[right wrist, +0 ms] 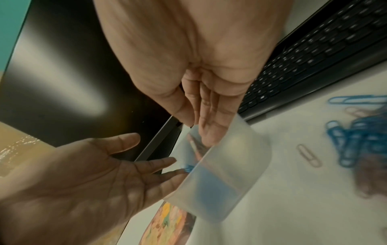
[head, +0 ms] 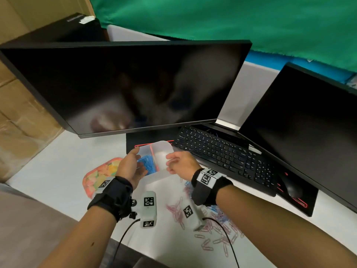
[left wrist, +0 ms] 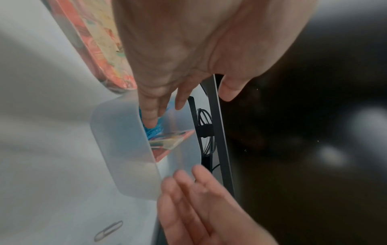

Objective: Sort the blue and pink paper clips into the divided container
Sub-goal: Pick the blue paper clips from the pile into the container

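- Loose clips [head: 212, 227], pink and blue mixed, lie scattered on the near part of the white desk [head: 58, 171], under the right forearm.
- The container [head: 156, 161], translucent and tilted, sits between both hands, beyond the loose clips.
- Left hand [head: 131, 167]: fingers straight, reaching into the left compartment onto the blue clips [head: 146, 164].
- Right hand [head: 181, 165]: fingers straight against the container's right wall; the right compartment looks empty.
- A floral tray [head: 100, 175] lies just left of the container.
- The keyboard [head: 226, 157] lies close on the right.
- The monitor [head: 123, 84] overhangs the far side.
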